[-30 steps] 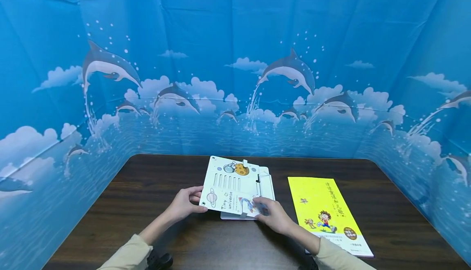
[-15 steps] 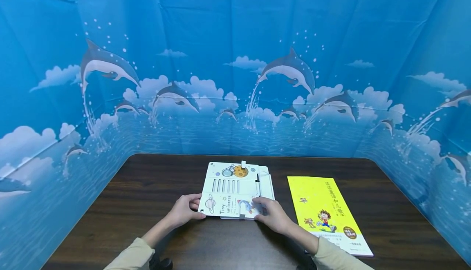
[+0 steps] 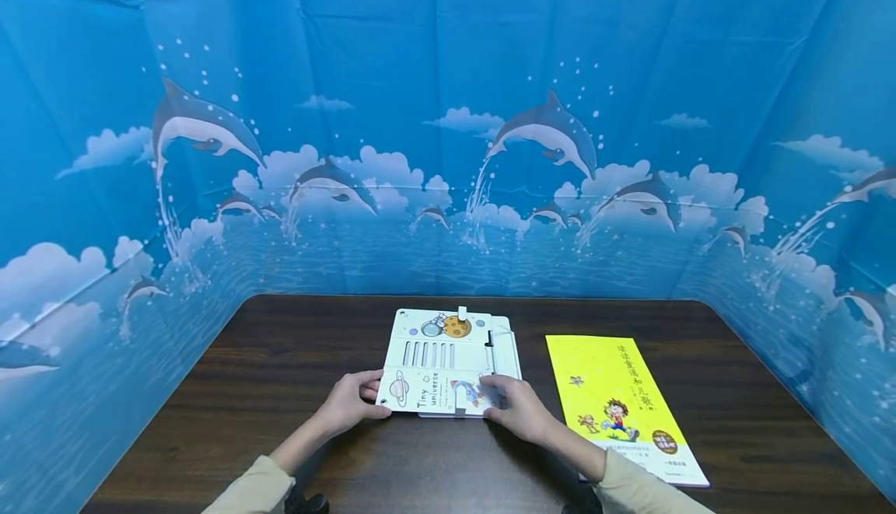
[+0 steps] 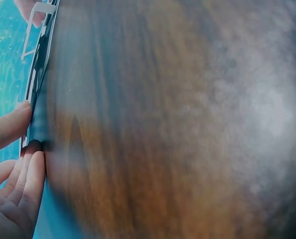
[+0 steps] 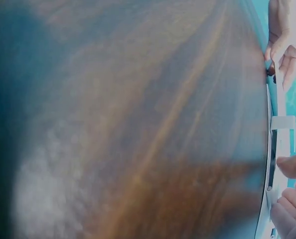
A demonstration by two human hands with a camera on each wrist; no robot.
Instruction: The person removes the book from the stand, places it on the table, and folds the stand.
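A white folding book stand (image 3: 427, 354), printed with planets, a rocket and the words "Tiny universe", lies folded and nearly flat at the middle of the table. My left hand (image 3: 351, 403) pinches its front left corner, the thumb at the front edge. In the left wrist view, the fingers (image 4: 32, 184) of that hand sit at the underside of the edge. At the front right part, my right hand (image 3: 521, 410) grips the stand, fingertips over the rocket print. A clear page clip (image 5: 283, 123) shows near the right hand in the right wrist view.
To the right of the stand lies a yellow book (image 3: 605, 389) with a cartoon child on its cover, close to the right forearm. The dark wooden table (image 3: 315, 335) ends at the back against a blue dolphin curtain (image 3: 420, 110).
The stand's upper panel, tilted up at its left a second ago, has come down flat with my left hand. The right hand has kept its place. Over the last half second almost nothing moves.
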